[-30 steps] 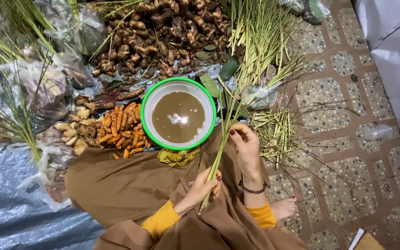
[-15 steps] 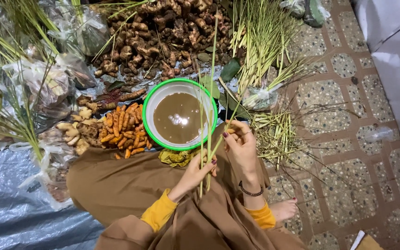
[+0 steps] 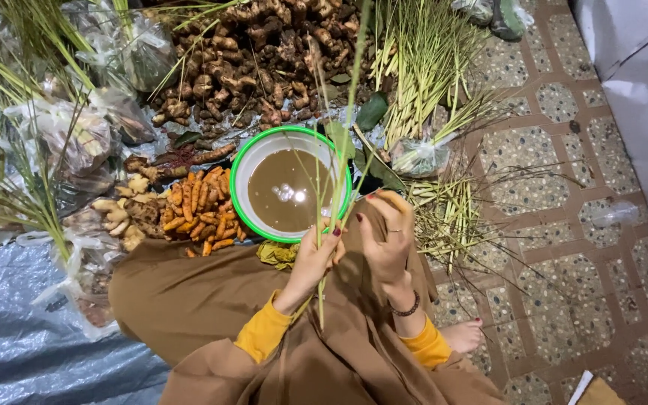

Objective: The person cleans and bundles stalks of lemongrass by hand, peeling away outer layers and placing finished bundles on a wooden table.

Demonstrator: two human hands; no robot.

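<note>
- Nearest me, the person sits on the tiled floor [image 3: 564, 300], brown skirt spread across the lap, both hands raised over it.
- The left hand [image 3: 315, 259] is closed round the lower part of a few thin green stalks [image 3: 337, 176]; the right hand [image 3: 385, 234] stands just beside it, fingers half curled and loose, and whether it actually pinches a stalk I cannot tell.
- A second ago the stalks leaned from the lap up to the right, and the right hand was higher along them. Now they have swung nearly upright in view and the hands have closed in together low on the stems, so I judge the bunch is being gathered and squared up.
- Long axis: cut ends point back at the lap, below the left hand; leafy tips point away, running over the bowl and up past the top edge.
- Just beyond the hands sits a green-rimmed bowl [image 3: 243, 161] of brown water, with orange turmeric [image 3: 202, 214] touching its left side.
- Farther off lie a heap of knobbly brown roots [image 3: 253, 60] and more loose green stalks [image 3: 425, 60] to the right.
</note>
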